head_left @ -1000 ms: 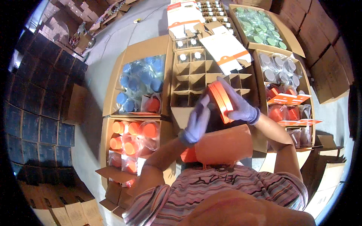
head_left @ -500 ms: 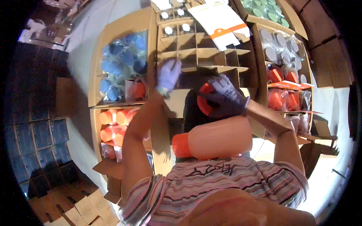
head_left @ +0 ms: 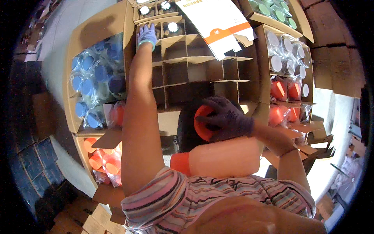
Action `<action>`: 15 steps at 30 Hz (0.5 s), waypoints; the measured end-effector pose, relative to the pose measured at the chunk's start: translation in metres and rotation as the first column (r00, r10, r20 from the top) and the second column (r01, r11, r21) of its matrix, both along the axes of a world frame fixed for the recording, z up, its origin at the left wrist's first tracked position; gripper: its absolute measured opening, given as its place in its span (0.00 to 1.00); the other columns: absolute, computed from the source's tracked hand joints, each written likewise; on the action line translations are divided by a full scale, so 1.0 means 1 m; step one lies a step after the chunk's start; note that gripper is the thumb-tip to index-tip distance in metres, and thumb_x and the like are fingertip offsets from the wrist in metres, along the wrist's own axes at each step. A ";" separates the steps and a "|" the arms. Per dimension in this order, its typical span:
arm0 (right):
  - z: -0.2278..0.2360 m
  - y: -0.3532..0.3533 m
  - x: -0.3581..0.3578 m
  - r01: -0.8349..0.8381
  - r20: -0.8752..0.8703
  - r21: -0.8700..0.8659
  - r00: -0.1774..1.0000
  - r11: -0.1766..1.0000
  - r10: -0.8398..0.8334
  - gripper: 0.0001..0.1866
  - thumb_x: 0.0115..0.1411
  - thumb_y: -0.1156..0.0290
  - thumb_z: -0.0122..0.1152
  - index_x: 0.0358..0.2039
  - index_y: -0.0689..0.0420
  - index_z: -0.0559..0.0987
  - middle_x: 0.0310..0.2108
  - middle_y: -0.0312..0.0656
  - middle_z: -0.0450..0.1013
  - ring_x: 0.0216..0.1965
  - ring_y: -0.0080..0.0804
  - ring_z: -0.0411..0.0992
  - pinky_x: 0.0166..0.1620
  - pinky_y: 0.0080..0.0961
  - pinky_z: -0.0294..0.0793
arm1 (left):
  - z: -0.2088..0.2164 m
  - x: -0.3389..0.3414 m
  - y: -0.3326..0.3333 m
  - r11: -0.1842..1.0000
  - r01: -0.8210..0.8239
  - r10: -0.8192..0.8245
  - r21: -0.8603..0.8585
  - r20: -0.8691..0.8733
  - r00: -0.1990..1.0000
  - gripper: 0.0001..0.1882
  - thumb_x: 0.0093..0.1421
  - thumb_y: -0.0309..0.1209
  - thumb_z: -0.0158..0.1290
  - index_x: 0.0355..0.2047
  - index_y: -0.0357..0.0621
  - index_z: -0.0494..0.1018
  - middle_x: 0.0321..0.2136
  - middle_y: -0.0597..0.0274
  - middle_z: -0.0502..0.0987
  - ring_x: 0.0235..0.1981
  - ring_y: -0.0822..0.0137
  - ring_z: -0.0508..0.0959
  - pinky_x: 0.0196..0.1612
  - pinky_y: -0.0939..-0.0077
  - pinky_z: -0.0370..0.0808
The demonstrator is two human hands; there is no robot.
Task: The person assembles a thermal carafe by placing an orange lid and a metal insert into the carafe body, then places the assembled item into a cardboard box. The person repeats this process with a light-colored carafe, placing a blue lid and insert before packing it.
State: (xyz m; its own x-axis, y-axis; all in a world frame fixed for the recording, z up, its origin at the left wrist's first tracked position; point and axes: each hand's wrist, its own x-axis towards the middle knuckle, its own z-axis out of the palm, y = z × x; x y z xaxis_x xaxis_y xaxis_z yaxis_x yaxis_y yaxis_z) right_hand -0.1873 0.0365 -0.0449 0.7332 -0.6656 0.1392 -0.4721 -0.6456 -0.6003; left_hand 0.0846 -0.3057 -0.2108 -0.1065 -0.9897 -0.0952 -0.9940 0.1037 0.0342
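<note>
My left hand (head_left: 147, 34), in a lilac glove, reaches far forward into a divided carton (head_left: 171, 123). Its slightly spread fingers lie over a cell beside a white-capped bottle (head_left: 173, 27); whatever sits beneath the palm is hidden. Close to my body, my right hand (head_left: 228, 119), in a dark grey glove, is closed round an orange-red round lid (head_left: 203, 123). What the lid belongs to cannot be made out. Below that hand a large peach-coloured bottle (head_left: 224, 156) with a red cap lies sideways across my lap.
Several blue-capped bottles (head_left: 89, 86) in plastic fill a box at left, with orange-capped ones (head_left: 112, 165) nearer. On the right stand grey-capped (head_left: 276, 63) and red-capped bottles (head_left: 278, 89). A white-and-orange flat carton (head_left: 218, 23) lies across the dividers; green caps (head_left: 279, 15) show beyond.
My left hand has moved forward and left, from the near dividers to the far cells holding white-capped bottles. My right hand keeps its hold on the orange-red lid. The view has shifted.
</note>
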 end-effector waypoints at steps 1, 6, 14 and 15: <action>0.001 -0.003 0.000 0.002 -0.009 0.020 1.000 1.000 -0.002 0.34 0.33 0.48 0.69 0.46 0.39 0.76 0.52 0.57 0.62 0.52 0.58 0.63 0.52 0.54 0.64 | -0.003 0.004 -0.007 0.998 0.055 -0.057 0.029 0.059 0.997 0.33 0.57 0.30 0.47 0.63 0.55 0.52 0.63 0.47 0.52 0.63 0.46 0.54 0.63 0.56 0.56; -0.001 -0.008 -0.001 0.012 -0.026 0.057 1.000 0.998 -0.010 0.36 0.32 0.49 0.71 0.47 0.39 0.76 0.53 0.56 0.62 0.53 0.58 0.62 0.54 0.53 0.63 | -0.005 0.016 -0.015 0.972 0.009 -0.008 0.233 -0.004 1.000 0.38 0.45 0.43 0.63 0.56 0.55 0.61 0.57 0.41 0.59 0.54 0.45 0.68 0.54 0.58 0.69; -0.001 0.001 -0.005 0.062 0.009 0.053 0.998 0.997 -0.063 0.36 0.32 0.53 0.72 0.47 0.43 0.75 0.53 0.54 0.61 0.53 0.58 0.61 0.53 0.51 0.64 | 0.012 0.006 0.022 0.978 -0.201 0.208 0.059 -0.151 0.966 0.38 0.43 0.50 0.62 0.51 0.46 0.66 0.51 0.44 0.65 0.52 0.48 0.70 0.51 0.59 0.71; -0.004 0.004 -0.007 0.068 0.027 0.054 0.997 0.996 -0.069 0.36 0.32 0.54 0.72 0.47 0.43 0.75 0.53 0.54 0.61 0.53 0.58 0.61 0.53 0.51 0.65 | 0.029 0.010 0.030 0.978 -0.206 0.207 0.024 -0.170 0.963 0.38 0.43 0.50 0.61 0.51 0.43 0.65 0.52 0.43 0.65 0.50 0.48 0.71 0.51 0.59 0.71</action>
